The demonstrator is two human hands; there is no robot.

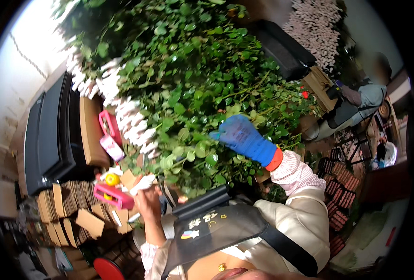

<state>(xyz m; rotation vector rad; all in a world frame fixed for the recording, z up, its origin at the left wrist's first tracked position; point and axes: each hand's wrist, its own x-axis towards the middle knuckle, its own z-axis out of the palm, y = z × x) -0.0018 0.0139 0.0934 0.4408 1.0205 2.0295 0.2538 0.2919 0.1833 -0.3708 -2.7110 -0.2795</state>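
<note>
Fisheye head cam, facing down
Pretty close up, worn above the near edge of the leafy pile (pixel 188 88).

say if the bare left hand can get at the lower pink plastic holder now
Probably yes: the left hand is close beside the pink holder, nothing visible between them, though it seems occupied with a white elongated item.

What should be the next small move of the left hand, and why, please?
Probably the left hand should raise the white piece toward the white-covered heads: it holds this piece below their row in the view, while the gloved right hand is at the leafy stems.
</note>
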